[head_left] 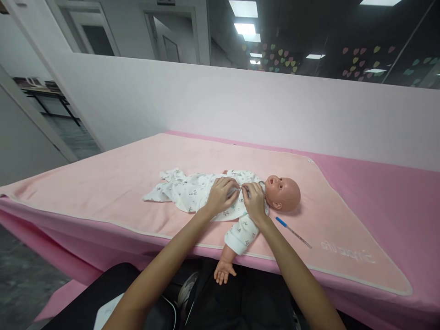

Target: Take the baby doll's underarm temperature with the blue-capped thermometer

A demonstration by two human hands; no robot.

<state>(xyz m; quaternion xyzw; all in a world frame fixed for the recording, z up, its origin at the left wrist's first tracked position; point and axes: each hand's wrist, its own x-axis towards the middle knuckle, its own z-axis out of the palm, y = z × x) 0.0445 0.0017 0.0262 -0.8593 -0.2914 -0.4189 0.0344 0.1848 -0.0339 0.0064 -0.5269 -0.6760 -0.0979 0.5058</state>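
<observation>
A baby doll (288, 195) lies on its back across the pink mat, head to the right. It wears a white patterned top (240, 233) and white patterned trousers (187, 192). On the doll's chest, my left hand (222, 195) has its fingers bent and pinched at the front of the top. Just to the right, my right hand (253, 198) pinches the same cloth near the collar. The fingertips of both hands nearly meet; any fastener between them is too small to make out. One doll arm hangs over the table's near edge.
A pen-like stick with a blue cap (294, 232) lies beside the doll's head. The peach mat (113, 183) covers a pink tablecloth (395, 206). Behind the table rises a white wall (275, 110) with dark glass above. My legs are under the near edge.
</observation>
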